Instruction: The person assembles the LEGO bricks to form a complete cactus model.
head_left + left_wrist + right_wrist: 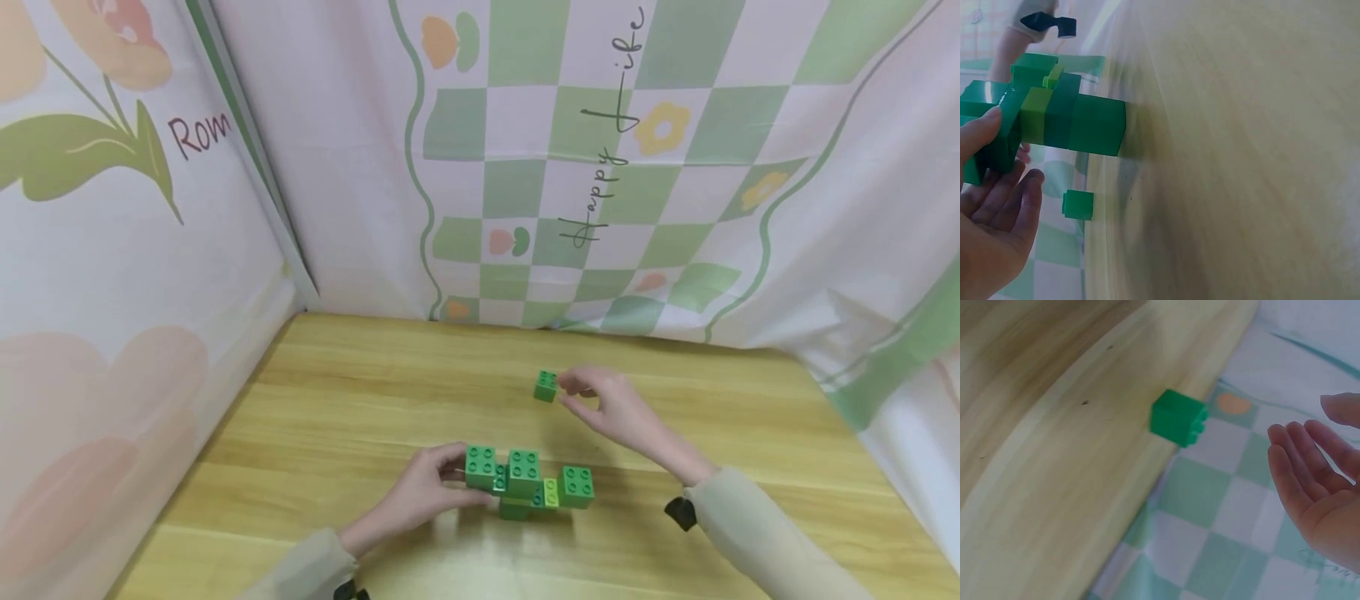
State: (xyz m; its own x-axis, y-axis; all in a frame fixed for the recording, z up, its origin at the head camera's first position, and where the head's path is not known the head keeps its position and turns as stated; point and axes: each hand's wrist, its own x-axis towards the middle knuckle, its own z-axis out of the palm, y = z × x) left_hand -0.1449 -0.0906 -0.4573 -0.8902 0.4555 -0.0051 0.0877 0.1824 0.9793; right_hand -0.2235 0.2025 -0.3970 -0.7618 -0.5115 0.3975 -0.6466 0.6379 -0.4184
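My left hand [423, 492] grips the left end of a model built of toy building bricks [523, 475], thumb on the near side and fingers behind. The model joins dark green, bright green and yellow-green bricks, with studded blocks on top and a single block at its foot; in the left wrist view its base brick [1099, 125] is close over the table. Farther back stands a loose green brick [545, 387], studs up. Just to its right is my right hand [611, 408], fingers gently bent and parted from the thumb. In the right wrist view a gap separates that hand from the loose brick [1177, 419].
The wooden table [360, 375] extends around both hands. A checked, printed curtain [585, 192] hangs along its back edge, and a floral cloth [112, 292] stands at the left side. Dark straps [681, 512] show at the sleeve cuffs.
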